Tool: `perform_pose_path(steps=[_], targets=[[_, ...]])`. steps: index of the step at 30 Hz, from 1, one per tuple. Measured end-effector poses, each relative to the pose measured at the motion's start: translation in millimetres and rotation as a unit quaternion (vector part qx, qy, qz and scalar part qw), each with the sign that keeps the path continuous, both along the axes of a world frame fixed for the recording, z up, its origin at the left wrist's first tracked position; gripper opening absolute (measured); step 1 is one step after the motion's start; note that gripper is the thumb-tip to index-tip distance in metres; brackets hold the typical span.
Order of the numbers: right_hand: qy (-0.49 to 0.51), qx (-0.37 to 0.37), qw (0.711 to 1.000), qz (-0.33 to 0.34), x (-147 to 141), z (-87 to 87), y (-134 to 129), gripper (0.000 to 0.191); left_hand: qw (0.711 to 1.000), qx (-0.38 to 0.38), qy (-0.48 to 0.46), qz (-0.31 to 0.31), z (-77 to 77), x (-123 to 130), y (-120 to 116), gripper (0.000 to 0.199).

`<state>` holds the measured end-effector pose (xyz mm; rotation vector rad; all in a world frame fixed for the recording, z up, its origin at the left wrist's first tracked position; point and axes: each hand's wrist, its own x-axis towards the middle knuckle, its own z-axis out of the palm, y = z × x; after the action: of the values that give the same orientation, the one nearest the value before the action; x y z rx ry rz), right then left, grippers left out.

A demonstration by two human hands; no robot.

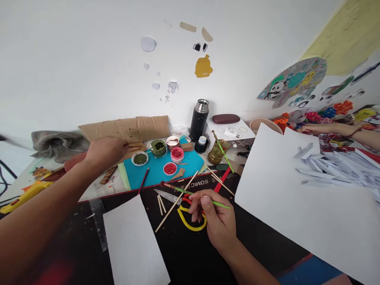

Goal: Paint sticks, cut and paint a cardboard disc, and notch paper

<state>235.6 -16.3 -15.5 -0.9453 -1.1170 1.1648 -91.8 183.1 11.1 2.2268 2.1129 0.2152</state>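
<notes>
On the dark counter (190,259), you reach left hand (108,152) to eleven o'clock, beside cardboard (151,128), its grip unclear; right hand (221,221), at one, pinches the paintbrush (222,205), tip near open paint pots (170,169) at twelve.

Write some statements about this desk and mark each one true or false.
1. The right hand holds a green brush. True.
2. The black thermos lies on its side. False: it stands upright.
3. Containers of red paint sit on the blue sheet. True.
4. The left hand holds the dark red case. False: the case lies on the white box.
5. The scissors have two blue handles. False: one is yellow, the other red.
</notes>
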Motion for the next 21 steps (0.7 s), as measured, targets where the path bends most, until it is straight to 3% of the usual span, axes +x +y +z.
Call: perform_pose_path(steps=[4, 8, 10, 14, 18, 21], targets=[[0.014, -0.004, 1.0, -0.007, 0.4, -0.6, 0.2, 0.041, 0.997, 0.01, 0.05, 0.056, 12.0, 1.2, -20.2, 0.049], [0.027, -0.012, 0.999, -0.014, 1.2, -1.6, 0.0, 0.042, 0.992, 0.043, -0.001, 0.118, 12.3, -0.7, -61.3, 0.043], [0.027, -0.017, 0.999, -0.019, 1.5, -2.0, -0.3, 0.045, 0.988, 0.072, -0.087, 0.11, 7.0, -4.1, -85.2, 0.047], [0.024, -0.028, 0.999, -0.028, 1.6, -3.9, 1.2, 0.049, 0.967, 0.066, -0.182, 0.163, -8.8, -15.6, -125.6, 0.054], [0.042, -0.044, 0.997, -0.042, 1.1, -8.6, 7.4, 0.054, 0.953, 0.078, -0.253, 0.149, -28.2, -27.9, -149.0, 0.051], [0.06, -0.06, 0.995, -0.059, 0.5, -13.1, 11.7, 0.054, 0.924, 0.077, -0.348, 0.14, -41.5, -31.4, -159.7, 0.037]])
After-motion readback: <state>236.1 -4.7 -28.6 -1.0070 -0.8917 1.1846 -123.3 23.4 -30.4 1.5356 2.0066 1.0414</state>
